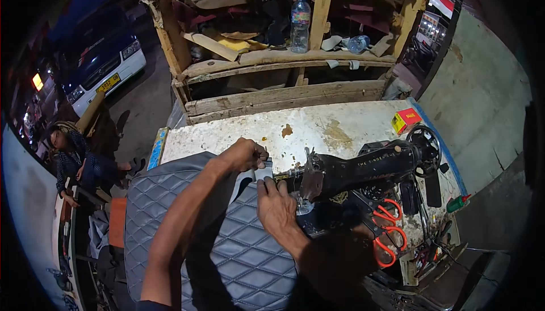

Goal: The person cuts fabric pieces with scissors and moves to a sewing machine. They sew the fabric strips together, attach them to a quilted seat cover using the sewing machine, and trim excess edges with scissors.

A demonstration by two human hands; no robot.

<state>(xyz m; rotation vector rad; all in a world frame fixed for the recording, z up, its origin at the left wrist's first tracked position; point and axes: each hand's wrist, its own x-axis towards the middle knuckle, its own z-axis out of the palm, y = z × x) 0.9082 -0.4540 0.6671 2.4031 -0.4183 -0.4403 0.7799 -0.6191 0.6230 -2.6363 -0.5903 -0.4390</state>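
A dark grey quilted seat cover (250,254), stitched in diamonds, lies over the near left of the table. My left hand (245,155) is closed at its far edge, pinching a pale grey strip (263,172) of the material. Lying on the cover just below that strip is my right hand (276,209), its fingers stretched forward and the tips touching the strip. Immediately to the right stands a black sewing machine (363,168), its needle end beside my right fingers. Where the needle meets the material is hidden.
Orange-handled scissors (387,228) lie before the machine. A red and yellow box (405,120) and a green bottle (457,203) sit on the right. Behind the white table (227,134) rises a wooden shelf (284,98) with a water bottle (300,24). Another person (79,157) sits at left.
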